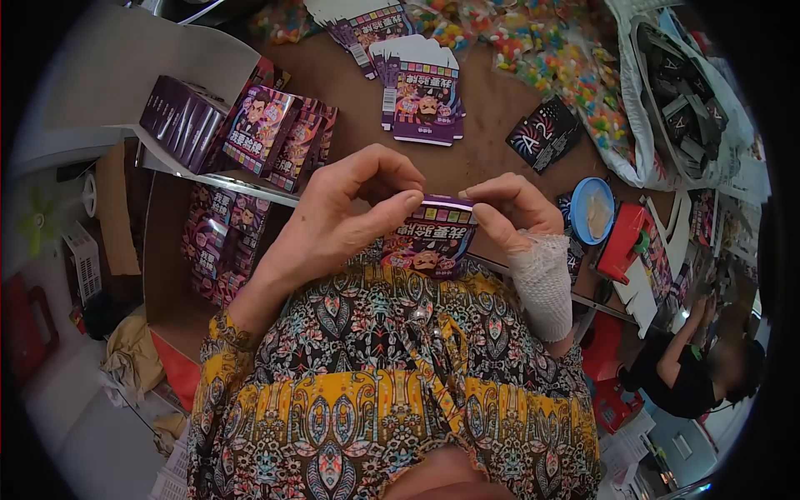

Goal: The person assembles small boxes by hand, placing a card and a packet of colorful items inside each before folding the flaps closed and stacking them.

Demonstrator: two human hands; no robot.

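Observation:
A small purple printed card box is held close to my chest, its top edge level with my fingertips. My left hand has thumb and forefinger closed at the box's upper left corner. At the upper right corner my right hand pinches the box between thumb and fingers; a white mesh covering wraps that wrist. Just beyond lies a stack of flat, matching box blanks. To the right of the stack is a black packet marked "A2".
Finished-looking boxes stand at left, above a carton of more boxes. Colourful sweets in clear bags lie at the back. A white sack of black packets, a blue round lid and a red tape dispenser are right; another person is beyond.

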